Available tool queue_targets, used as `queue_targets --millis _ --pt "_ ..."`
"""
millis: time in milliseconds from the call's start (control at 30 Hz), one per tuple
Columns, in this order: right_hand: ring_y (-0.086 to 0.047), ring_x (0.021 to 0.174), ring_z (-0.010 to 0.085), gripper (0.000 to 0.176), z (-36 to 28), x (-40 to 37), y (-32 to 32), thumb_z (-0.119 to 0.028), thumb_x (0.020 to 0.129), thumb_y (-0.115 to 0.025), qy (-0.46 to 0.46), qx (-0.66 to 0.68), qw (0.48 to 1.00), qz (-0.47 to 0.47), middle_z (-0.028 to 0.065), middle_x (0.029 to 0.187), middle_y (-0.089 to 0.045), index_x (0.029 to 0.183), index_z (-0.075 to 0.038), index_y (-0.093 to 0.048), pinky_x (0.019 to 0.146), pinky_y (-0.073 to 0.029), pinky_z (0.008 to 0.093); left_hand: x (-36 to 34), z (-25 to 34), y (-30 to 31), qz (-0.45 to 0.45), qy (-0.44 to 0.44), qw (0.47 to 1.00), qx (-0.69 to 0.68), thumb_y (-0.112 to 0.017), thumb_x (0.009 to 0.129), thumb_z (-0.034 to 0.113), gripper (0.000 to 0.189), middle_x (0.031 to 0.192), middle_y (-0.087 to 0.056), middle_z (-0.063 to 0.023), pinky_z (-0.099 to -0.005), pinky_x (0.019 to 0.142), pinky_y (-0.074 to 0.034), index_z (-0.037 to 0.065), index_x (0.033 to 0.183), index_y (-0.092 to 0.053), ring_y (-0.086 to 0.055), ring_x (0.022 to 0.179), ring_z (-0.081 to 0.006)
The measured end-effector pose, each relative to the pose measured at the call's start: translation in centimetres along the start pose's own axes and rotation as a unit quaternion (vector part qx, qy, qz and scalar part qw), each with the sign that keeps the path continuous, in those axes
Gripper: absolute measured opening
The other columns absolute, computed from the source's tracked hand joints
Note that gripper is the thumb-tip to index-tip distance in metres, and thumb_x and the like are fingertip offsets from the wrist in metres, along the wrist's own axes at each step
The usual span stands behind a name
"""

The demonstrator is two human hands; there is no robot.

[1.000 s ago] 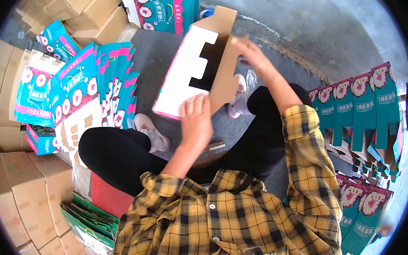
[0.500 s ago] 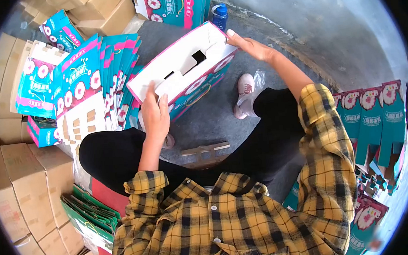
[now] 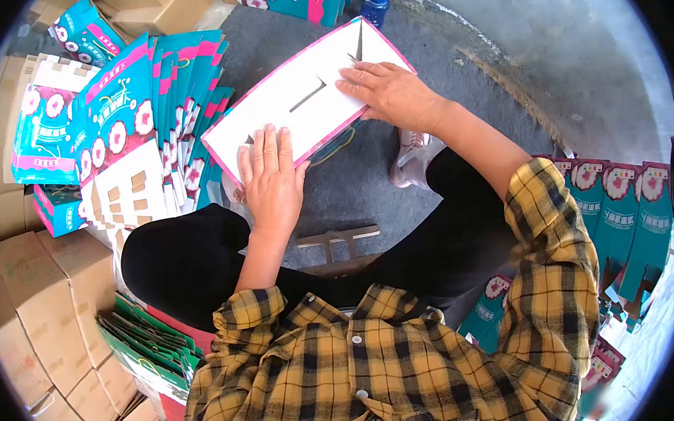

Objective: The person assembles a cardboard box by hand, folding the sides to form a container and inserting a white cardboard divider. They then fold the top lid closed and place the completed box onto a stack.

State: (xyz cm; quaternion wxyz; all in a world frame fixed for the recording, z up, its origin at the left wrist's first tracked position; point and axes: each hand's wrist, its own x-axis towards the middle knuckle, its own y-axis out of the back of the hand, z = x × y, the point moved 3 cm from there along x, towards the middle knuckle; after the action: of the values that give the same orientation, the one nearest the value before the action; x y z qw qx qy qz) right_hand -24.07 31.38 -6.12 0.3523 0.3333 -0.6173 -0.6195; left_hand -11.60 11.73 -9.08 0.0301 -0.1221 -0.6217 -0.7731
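A teal and pink carton [image 3: 291, 97] is tilted in front of me, its white flaps toward the camera, with a narrow slot near the middle. My left hand [image 3: 272, 176] lies on the lower left part of the white face, fingers stretched out. Across the right part of that face rests my right hand [image 3: 391, 93], fingers spread over the flap and the thumb near the lower edge. A dark gap shows at the carton's upper right corner. The carton's inside is hidden.
Flat teal cartons [image 3: 119, 123] fan out at the left, beside stacked brown boxes [image 3: 49, 305]. A blue bottle [image 3: 375, 6] stands beyond the carton. Green bags [image 3: 148, 342] lie at lower left; more teal cartons [image 3: 615, 216] are at the right, by the grey wall [image 3: 558, 42].
The flaps have folded inward, closing most of the opening. My right hand has moved from the far corner onto the white face, and my left hand now lies flatter on it.
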Motion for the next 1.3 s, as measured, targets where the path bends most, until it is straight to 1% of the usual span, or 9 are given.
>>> queue_targets --millis 433,633,700,800,867,967,1033,1133,1300 --pt "-0.047 0.118 0.0272 0.055 0.2 0.2 -0.6 -0.027 0.078 -0.063 0.023 0.023 0.996 -0.080 0.0100 0.129 -0.050 0.128 -0.007 -0.046 0.099 -0.039 0.0364 0.2 -0.7 -0.4 -0.029 -0.022 0.997 -0.061 -0.062 0.081 0.024 0.050 0.125 -0.050 -0.0200 -0.0434 0.103 -0.030 0.000 0.123 -0.048 -0.046 0.119 -0.0319" --pt "-0.048 0.116 0.0297 0.047 0.0 0.0 1.9 -0.026 0.080 -0.063 0.018 0.087 0.996 -0.017 0.0116 0.123 -0.053 0.121 -0.006 -0.051 0.098 -0.039 0.0358 -0.2 -0.3 1.6 0.039 -0.019 0.989 -0.142 -0.064 0.080 0.022 0.052 0.127 -0.044 -0.0221 -0.0439 0.102 -0.029 -0.003 0.122 -0.046 -0.041 0.120 -0.0370" --pt "-0.048 0.115 0.0318 0.041 0.8 -0.9 3.1 -0.028 0.082 -0.062 -0.123 0.211 0.970 -0.009 0.0135 0.119 -0.054 0.115 -0.005 -0.055 0.096 -0.040 0.0367 -0.6 -1.3 3.1 0.110 0.030 0.981 -0.155 -0.062 0.082 0.020 0.052 0.129 -0.042 -0.0219 -0.0425 0.103 -0.029 -0.003 0.124 -0.044 -0.039 0.121 -0.0363" --pt "-0.053 0.108 0.0321 0.046 4.7 -1.8 3.2 -0.037 0.082 -0.063 -0.167 0.133 0.956 0.202 0.0156 0.117 -0.055 0.112 -0.004 -0.055 0.093 -0.042 0.0390 -1.1 -5.9 3.2 0.206 0.154 0.937 -0.239 -0.058 0.086 0.023 0.058 0.134 -0.036 -0.0230 -0.0412 0.104 -0.027 -0.003 0.132 -0.034 -0.035 0.125 -0.0358" --pt "-0.057 0.095 0.0260 0.047 7.7 -3.1 6.5 -0.037 0.084 -0.062 -0.313 0.080 0.883 0.340 0.0156 0.110 -0.058 0.116 -0.004 -0.052 0.088 -0.044 0.0366 -0.8 -8.0 2.4 0.212 0.195 0.914 -0.285 -0.055 0.089 0.028 0.059 0.136 -0.035 -0.0221 -0.0405 0.104 -0.026 -0.003 0.134 -0.033 -0.035 0.126 -0.0342" --pt "-0.062 0.087 0.0197 0.045 13.7 -7.9 10.3 -0.026 0.086 -0.056 -0.398 0.291 0.657 0.570 0.0124 0.098 -0.064 0.119 0.003 -0.048 0.072 -0.050 0.0305 -0.8 -9.9 0.0 0.144 0.363 0.788 -0.476 -0.042 0.093 0.047 0.068 0.142 -0.031 -0.0184 -0.0379 0.105 -0.025 -0.001 0.139 -0.027 -0.034 0.128 -0.0278" --pt "-0.062 0.090 0.0207 0.049 15.9 -9.7 9.2 -0.033 0.088 -0.053 -0.428 0.228 0.670 0.562 0.0121 0.099 -0.064 0.121 0.002 -0.048 0.076 -0.049 0.0311 -0.8 -10.4 -1.5 0.128 0.385 0.700 -0.588 -0.040 0.092 0.052 0.069 0.141 -0.034 -0.0162 -0.0366 0.104 -0.026 0.002 0.139 -0.029 -0.033 0.130 -0.0268" --pt "-0.060 0.086 0.0204 0.060 15.1 -7.6 4.8 -0.050 0.089 -0.039 -0.459 0.333 0.774 0.282 0.0135 0.100 -0.063 0.106 0.005 -0.055 0.079 -0.047 0.0357 -0.7 -10.2 -2.3 0.058 0.438 0.601 -0.666 -0.035 0.086 0.065 0.080 0.138 -0.038 -0.0143 -0.0414 0.103 -0.027 0.006 0.139 -0.031 -0.035 0.128 -0.0282" --pt "-0.049 0.111 0.0233 0.087 10.1 -2.7 -2.3 -0.073 0.084 -0.024 -0.388 0.554 0.737 0.012 0.0122 0.118 -0.056 0.124 0.000 -0.051 0.096 -0.037 0.0373 -0.1 -10.5 -5.1 0.006 0.478 0.478 -0.737 -0.035 0.086 0.065 0.077 0.135 -0.043 -0.0148 -0.0440 0.099 -0.036 0.006 0.136 -0.036 -0.043 0.122 -0.0294"
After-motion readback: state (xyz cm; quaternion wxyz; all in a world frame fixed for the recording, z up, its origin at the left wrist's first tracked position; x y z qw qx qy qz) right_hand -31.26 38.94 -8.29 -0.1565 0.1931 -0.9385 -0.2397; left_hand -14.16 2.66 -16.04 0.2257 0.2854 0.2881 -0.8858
